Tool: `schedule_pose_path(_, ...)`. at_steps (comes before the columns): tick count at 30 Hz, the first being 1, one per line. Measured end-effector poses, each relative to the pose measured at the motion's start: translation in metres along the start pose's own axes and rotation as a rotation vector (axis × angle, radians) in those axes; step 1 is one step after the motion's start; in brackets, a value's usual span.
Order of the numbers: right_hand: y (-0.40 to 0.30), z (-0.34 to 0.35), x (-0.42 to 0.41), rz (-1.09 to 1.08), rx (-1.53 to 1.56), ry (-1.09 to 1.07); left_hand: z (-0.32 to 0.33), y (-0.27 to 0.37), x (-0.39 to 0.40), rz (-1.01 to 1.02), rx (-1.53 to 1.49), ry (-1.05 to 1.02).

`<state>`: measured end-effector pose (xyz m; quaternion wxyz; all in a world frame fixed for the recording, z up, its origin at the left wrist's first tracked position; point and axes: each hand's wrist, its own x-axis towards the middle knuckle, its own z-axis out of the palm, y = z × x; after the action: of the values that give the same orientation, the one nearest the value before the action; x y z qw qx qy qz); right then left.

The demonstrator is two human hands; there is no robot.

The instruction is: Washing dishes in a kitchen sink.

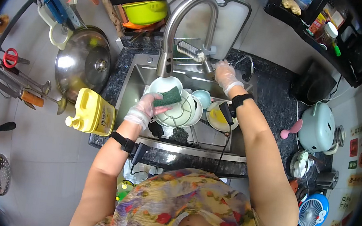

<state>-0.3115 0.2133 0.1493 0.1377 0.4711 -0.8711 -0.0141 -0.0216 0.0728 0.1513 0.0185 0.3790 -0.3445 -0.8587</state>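
My left hand (149, 106), in a clear plastic glove, holds a green scouring sponge (168, 97) above stacked bowls in the stainless steel sink (127, 91). A white bowl (165, 83) lies just behind the sponge, and a round wire rack (180, 114) rests on the pale dishes. My right hand (226, 74), gloved too, reaches to the sink's back edge beside the faucet base (209, 66); its fingertips are partly hidden, and whether they grip anything is unclear. Near my right wrist are a light-blue bowl (202, 98) and a bowl with something yellow inside (218, 116).
The arched faucet (166, 59) hangs over the sink. A yellow detergent jug (96, 113) stands at the left counter edge. Behind the faucet are a brush (190, 50) and a cutting board (237, 23). At right stand a pale-green rice cooker (317, 127) and a pink scoop (292, 129).
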Motion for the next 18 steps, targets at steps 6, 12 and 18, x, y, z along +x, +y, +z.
schedule_pose_path(6, -0.008, 0.014, 0.005, 0.059, 0.058, -0.218, -0.005, 0.003, 0.012, 0.057, -0.012, 0.074)
schedule_pose_path(12, -0.019, 0.008, -0.027, -0.018, -0.082, -0.141, -0.013, -0.009, 0.032, 0.113, -0.027, 0.170)
schedule_pose_path(18, -0.016, -0.007, -0.027, 0.413, 0.287, -0.208, -0.009, -0.011, 0.032, 0.164, 0.042, 0.206)
